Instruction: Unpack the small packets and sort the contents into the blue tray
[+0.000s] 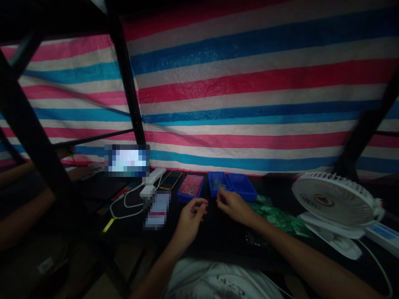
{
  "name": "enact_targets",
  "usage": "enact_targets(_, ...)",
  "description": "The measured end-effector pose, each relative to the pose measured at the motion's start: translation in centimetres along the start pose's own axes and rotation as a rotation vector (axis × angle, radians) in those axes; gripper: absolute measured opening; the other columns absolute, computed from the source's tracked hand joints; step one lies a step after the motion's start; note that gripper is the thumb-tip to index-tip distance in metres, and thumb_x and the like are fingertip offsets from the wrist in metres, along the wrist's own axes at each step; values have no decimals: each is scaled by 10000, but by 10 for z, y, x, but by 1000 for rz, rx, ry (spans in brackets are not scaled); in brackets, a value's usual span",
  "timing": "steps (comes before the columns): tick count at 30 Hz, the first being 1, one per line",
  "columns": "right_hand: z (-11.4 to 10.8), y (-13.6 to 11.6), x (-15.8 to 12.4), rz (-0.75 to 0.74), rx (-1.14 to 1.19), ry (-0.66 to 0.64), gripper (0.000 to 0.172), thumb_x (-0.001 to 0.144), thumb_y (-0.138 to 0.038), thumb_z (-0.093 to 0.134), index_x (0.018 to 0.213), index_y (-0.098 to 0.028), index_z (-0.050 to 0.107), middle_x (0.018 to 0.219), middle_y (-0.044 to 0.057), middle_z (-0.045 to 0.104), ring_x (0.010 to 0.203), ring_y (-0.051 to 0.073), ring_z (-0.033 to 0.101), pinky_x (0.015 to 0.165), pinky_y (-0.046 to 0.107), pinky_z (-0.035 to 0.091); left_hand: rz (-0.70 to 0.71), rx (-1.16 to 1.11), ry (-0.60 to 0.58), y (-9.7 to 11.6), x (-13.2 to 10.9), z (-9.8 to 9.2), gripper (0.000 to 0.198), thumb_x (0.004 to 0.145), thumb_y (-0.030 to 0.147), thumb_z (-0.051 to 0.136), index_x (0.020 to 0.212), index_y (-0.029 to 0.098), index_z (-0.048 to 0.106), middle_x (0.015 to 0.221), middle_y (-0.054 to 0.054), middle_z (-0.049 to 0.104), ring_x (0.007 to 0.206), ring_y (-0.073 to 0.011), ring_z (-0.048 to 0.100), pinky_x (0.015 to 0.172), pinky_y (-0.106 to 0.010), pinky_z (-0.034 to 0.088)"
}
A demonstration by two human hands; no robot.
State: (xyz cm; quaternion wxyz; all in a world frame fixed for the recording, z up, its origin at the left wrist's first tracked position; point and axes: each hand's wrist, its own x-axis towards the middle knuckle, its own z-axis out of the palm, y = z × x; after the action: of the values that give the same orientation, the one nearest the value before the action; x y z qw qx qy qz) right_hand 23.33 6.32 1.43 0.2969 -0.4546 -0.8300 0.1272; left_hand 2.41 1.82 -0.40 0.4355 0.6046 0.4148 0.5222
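The left hand (pixel 190 220) lies nearest, loosely curled and apparently empty. Beyond it, the right hand (pixel 233 205) has its fingertips bunched, though any pinched item is too dim to tell, just short of a blue plastic tray (pixel 215 174) near the far edge of the table (pixel 215 236).

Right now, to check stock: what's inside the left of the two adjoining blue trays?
A small grey item lies in the blue tray, near the right hand. Dim light hides what it is, and the tray's near wall covers the lower part.
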Motion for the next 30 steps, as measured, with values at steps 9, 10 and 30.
enact_targets(9,3,-2,7,91,757,-67,375,876,-480,695,1092,-183,621,843,-2,609,586,114,590,503,228,439,-28,-57,9,-9,2,1,371,879,438,654,1134,170,633,1011,-91,670,832,-194,666,622,-253,494)
enact_targets(10,3,-3,6,90,803,-99,405,859,-490,716,1099,-177,628,859,6,621,609,121,621,522,233,464,-27,-63,13,-11,2,1,395,864,441,671,1149,171,624,1017,-87,660,817,-187,660,618,-252,498)
enact_targets(30,5,-6,2,46,840,-222,307,805,-405,807,869,-174,616,731,-32,596,626,113,542,580,234,430,10,-19,12,-1,2,1,315,859,452,685,968,156,704,760,-19,650,645,-137,578,576,-229,442)
